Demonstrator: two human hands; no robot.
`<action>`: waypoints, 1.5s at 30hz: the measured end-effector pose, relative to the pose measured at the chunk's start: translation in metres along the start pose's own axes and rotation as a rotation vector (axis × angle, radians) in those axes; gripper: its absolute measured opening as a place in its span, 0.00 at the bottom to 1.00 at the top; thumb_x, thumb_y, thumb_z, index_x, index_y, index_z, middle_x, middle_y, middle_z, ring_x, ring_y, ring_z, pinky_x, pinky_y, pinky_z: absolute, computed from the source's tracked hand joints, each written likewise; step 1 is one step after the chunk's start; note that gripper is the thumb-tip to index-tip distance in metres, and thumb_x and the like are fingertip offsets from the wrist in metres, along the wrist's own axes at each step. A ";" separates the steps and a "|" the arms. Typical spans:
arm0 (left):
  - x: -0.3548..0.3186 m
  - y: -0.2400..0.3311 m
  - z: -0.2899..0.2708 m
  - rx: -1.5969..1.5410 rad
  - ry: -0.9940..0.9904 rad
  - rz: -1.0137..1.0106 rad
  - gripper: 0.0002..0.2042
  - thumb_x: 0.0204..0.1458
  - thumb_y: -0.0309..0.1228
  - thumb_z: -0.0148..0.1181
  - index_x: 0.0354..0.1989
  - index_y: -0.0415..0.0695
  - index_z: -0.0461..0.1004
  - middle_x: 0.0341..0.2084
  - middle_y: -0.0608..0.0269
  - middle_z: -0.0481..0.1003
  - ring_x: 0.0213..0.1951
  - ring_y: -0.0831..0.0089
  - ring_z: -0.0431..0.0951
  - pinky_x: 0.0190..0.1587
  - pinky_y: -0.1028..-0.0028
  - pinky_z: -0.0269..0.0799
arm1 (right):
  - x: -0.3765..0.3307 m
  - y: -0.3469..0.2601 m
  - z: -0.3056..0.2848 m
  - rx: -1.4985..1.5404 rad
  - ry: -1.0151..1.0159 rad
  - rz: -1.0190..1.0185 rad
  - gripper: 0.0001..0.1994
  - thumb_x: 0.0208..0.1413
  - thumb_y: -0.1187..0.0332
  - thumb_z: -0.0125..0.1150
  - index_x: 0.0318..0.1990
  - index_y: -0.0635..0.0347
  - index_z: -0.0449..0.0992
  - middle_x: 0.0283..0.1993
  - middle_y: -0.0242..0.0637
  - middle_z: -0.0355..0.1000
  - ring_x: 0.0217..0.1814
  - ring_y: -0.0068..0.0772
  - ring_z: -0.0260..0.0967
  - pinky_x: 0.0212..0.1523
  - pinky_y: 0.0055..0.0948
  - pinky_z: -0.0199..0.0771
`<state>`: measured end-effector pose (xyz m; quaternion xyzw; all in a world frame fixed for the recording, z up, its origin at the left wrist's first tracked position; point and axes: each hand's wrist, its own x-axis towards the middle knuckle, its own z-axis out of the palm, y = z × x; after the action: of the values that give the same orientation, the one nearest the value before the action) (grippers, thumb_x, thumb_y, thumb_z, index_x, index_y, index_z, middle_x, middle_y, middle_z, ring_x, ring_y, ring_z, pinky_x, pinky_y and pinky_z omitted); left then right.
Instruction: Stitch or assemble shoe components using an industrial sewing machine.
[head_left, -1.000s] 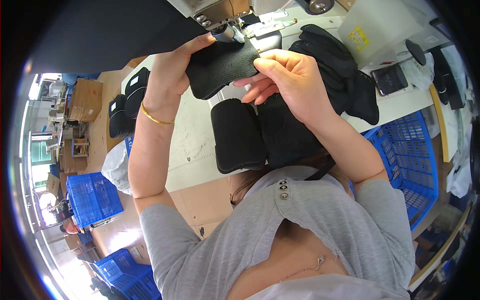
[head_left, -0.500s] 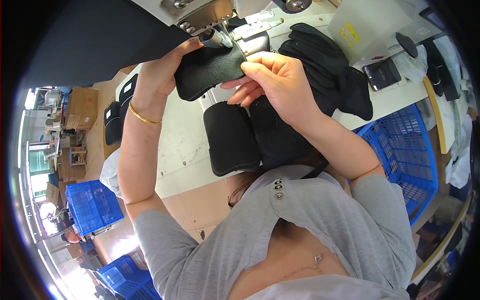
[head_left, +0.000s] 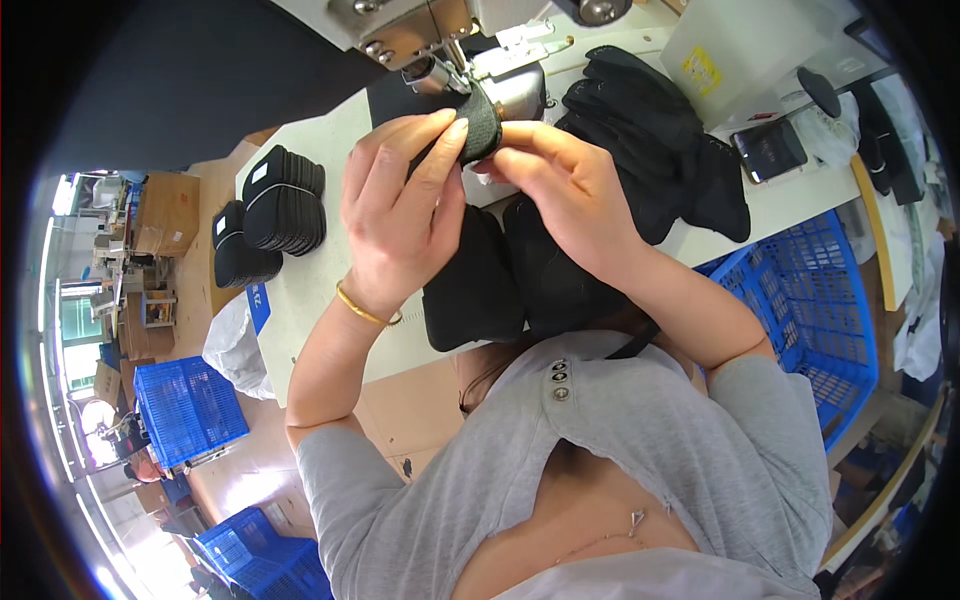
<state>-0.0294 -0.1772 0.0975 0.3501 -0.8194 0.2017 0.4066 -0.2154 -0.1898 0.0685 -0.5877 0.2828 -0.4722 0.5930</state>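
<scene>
A dark-screened phone point(head_left: 768, 150) lies flat near the desk's point(head_left: 320, 290) right edge. Just beyond it a translucent white box point(head_left: 750, 50) carries a small yellow label point(head_left: 703, 72). At the desk's left edge, white tags point(head_left: 260, 173) top stacked black pads.

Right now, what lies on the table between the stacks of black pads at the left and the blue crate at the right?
In the head view, between the stacks of black pads and the blue crate lie two black pads, under both hands.
</scene>
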 end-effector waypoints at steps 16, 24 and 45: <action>0.008 -0.004 -0.004 0.070 -0.042 0.094 0.17 0.36 0.19 0.64 0.40 0.39 0.82 0.39 0.62 0.81 0.40 0.65 0.81 0.39 0.70 0.80 | -0.002 0.012 0.027 0.389 -0.023 -0.053 0.15 0.69 0.72 0.47 0.56 0.74 0.71 0.52 0.41 0.74 0.53 0.28 0.73 0.59 0.29 0.75; 0.007 -0.002 0.000 0.103 -0.046 0.099 0.17 0.37 0.19 0.64 0.40 0.40 0.83 0.39 0.62 0.81 0.40 0.66 0.81 0.39 0.72 0.80 | 0.004 0.020 0.028 0.251 0.050 -0.059 0.10 0.67 0.72 0.51 0.45 0.72 0.75 0.39 0.35 0.75 0.40 0.19 0.70 0.44 0.23 0.72; 0.009 -0.014 -0.005 0.093 -0.089 0.138 0.17 0.37 0.19 0.63 0.40 0.39 0.82 0.39 0.61 0.81 0.41 0.66 0.81 0.37 0.72 0.79 | 0.004 0.018 0.045 0.375 0.080 -0.071 0.10 0.65 0.76 0.47 0.44 0.73 0.74 0.38 0.38 0.77 0.41 0.20 0.71 0.47 0.25 0.76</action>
<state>-0.0204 -0.1875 0.1082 0.3201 -0.8486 0.2512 0.3382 -0.1696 -0.1766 0.0585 -0.4572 0.1921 -0.5602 0.6635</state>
